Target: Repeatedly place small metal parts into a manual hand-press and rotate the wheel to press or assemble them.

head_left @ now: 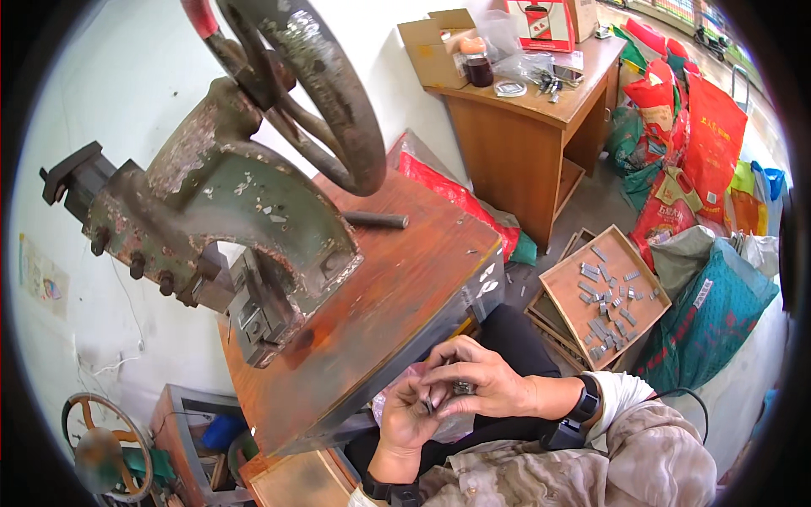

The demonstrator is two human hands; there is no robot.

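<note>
Both hands meet over my lap, just off the near edge of the bench. My left hand (pixel 408 416) is curled palm up, with a small dark metal piece (pixel 428 406) at its fingers. My right hand (pixel 494 382) bends over it, its fingertips close to the left ones. Tucked under the right fingers is a small shiny metal piece (pixel 463 388), mostly hidden. What exact kind these pieces are cannot be made out. Beyond the hands, a worn green hand press (pixel 279 198) with a large handwheel (pixel 359 101) stands on the reddish wooden bench (pixel 397 270).
To the right, a wooden tray (pixel 562 291) holds many small grey metal pieces, stacked on other trays. Behind it are a brown desk (pixel 503 139) with a cardboard box (pixel 435 55) and a jar (pixel 480 71), and filled red bags (pixel 710 135). A teal sack (pixel 714 313) leans nearby.
</note>
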